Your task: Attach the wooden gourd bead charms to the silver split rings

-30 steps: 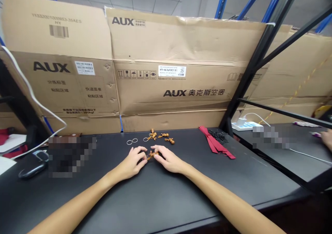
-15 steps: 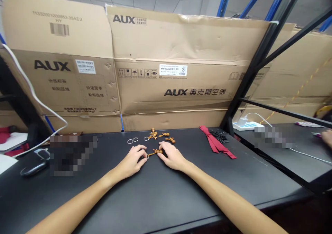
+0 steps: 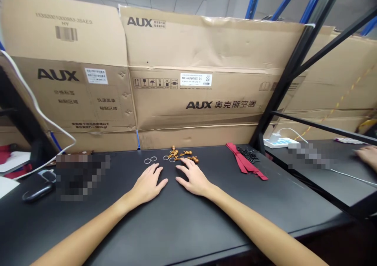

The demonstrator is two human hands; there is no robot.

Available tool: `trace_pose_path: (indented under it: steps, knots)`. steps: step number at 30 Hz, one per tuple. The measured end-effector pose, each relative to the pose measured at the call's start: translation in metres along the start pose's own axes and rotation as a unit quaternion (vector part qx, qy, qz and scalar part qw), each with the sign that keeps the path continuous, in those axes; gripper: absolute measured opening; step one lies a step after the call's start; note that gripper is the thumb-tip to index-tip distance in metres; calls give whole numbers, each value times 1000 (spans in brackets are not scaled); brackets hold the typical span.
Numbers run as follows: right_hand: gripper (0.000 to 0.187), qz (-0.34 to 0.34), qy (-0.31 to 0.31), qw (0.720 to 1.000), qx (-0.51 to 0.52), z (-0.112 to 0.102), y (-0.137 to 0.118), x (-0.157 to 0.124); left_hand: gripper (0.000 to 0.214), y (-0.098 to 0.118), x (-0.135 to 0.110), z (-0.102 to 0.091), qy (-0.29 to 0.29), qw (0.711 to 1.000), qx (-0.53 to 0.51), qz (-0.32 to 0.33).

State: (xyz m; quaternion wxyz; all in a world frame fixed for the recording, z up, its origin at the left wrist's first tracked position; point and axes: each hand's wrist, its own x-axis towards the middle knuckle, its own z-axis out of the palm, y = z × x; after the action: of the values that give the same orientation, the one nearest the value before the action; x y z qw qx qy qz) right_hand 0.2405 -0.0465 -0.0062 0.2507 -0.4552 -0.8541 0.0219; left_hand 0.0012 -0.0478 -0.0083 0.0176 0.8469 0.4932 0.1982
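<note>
My left hand (image 3: pixel 149 184) lies flat on the black table (image 3: pixel 188 222), fingers stretched out and holding nothing. My right hand (image 3: pixel 193 178) lies flat beside it, fingers spread, its fingertips just short of a small cluster of wooden gourd charms on key rings (image 3: pixel 180 155). Two loose metal rings (image 3: pixel 150 160) lie on the table just beyond my left hand's fingertips.
Red ribbons (image 3: pixel 245 165) and small black parts (image 3: pixel 249 155) lie at the right back. Large AUX cardboard boxes (image 3: pixel 191 81) wall off the back. A black frame post (image 3: pixel 282 85) stands at the right. A white power strip (image 3: pixel 278 142) and another person's hand (image 3: pixel 366 155) are on the neighbouring table.
Both hands let go of the gourd charm they held between them; it now lies with the cluster at the back. Both hands have flattened onto the table.
</note>
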Motion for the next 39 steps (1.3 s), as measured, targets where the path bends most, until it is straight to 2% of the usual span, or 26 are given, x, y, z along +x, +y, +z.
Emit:
trace_pose_path:
  steps: [5,9,11,18,29,35,39]
  knots:
    - [37,29,11,1000,-2,0,-2,-1,54,-6,-1,7,10,1000,8,4]
    - [29,72,28,997,-29,-1,-4,0,55,-3,0,3,1,1000,9,1]
    - [31,77,19,996,-26,-1,-2,2,56,-1,0,1,-8,1000,10,-1]
    - [54,-4,-83,996,40,-4,9,6,56,-1,0,-1,-11,1000,-10,6]
    - [66,-68,-142,985,73,-12,-13,-6,73,3,-1,-10,-86,996,-13,24]
    - [61,-40,-121,991,37,-9,-4,-3,74,3,-1,-10,-80,997,-2,20]
    - [50,8,-31,999,-38,-6,7,2,73,-8,9,-9,-23,999,24,3]
